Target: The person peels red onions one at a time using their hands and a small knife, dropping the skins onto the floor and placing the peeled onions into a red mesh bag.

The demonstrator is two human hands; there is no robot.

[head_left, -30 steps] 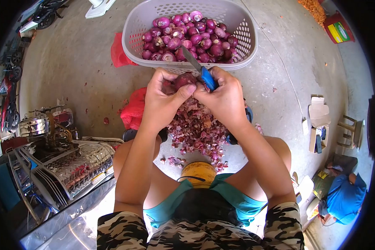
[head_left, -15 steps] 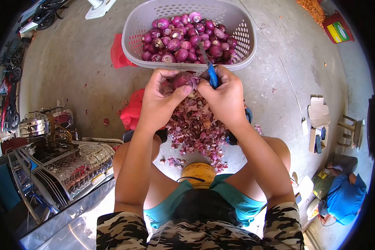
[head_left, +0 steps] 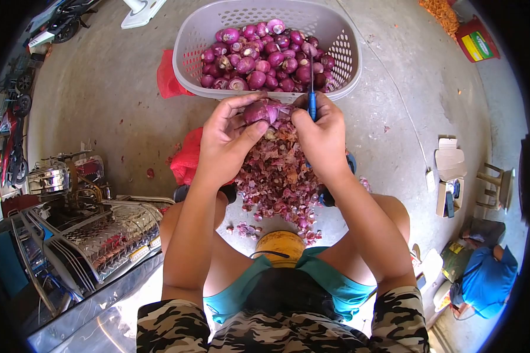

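Observation:
A red onion (head_left: 260, 112) is held in my left hand (head_left: 227, 138), between thumb and fingers, with loosened skin stretching from its right side. My right hand (head_left: 323, 132) grips the blue handle of a knife (head_left: 312, 105), whose blade points up over the basket. The right thumb and fingertips meet at the strip of onion skin. Just beyond both hands stands a grey perforated basket (head_left: 188, 73) holding several purple onions (head_left: 256, 78). Below the hands, a heap of onion skins (head_left: 277, 176) lies on the floor between my feet.
Red mesh bags lie left of the skins (head_left: 187, 157) and beside the basket. A yellow round seat (head_left: 281, 244) is between my legs. Metal-framed equipment (head_left: 94, 229) stands at left. At right are a cardboard box (head_left: 450, 162), a wooden stool (head_left: 494, 185) and a person in blue (head_left: 489, 282).
My right hand has moved slightly right, away from the onion, drawing skin outward. The knife has swung from leaning left to nearly upright.

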